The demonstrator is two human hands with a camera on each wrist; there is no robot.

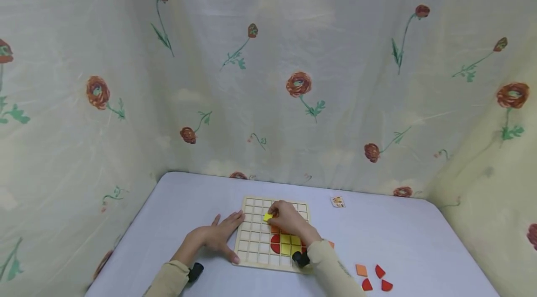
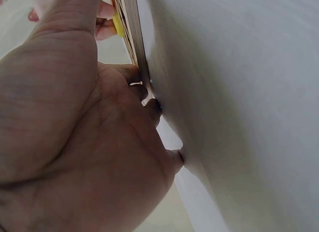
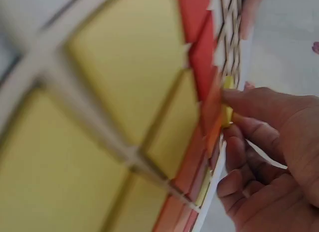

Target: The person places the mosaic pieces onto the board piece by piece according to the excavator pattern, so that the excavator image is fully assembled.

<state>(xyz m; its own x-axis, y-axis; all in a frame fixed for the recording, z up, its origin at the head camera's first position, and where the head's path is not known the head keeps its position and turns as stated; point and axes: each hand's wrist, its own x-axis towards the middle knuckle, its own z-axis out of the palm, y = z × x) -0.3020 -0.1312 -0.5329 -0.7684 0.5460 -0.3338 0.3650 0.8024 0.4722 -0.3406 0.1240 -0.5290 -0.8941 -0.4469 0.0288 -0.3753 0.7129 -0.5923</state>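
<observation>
A wooden grid board (image 1: 237,245) lies on the table, with white cells and several yellow, red and orange tiles set in its right part. My left hand (image 1: 218,236) rests at the board's left edge, fingers spread and thumb near the lower corner; in the left wrist view its fingertips touch the board's side and the table. Between thumb and fingers, my right hand (image 1: 289,220) pinches a yellow tile (image 1: 267,217) over the upper middle of the grid. The right wrist view shows that yellow tile (image 3: 228,115) close by orange tiles (image 3: 212,110). My right hand hides some cells.
Right of the board lie an orange square (image 1: 361,270) and several red quarter-round pieces (image 1: 386,286). Another orange piece (image 1: 331,244) peeks out beside my right forearm. A small picture card (image 1: 337,202) lies toward the back. Floral curtains surround the white table (image 1: 411,236).
</observation>
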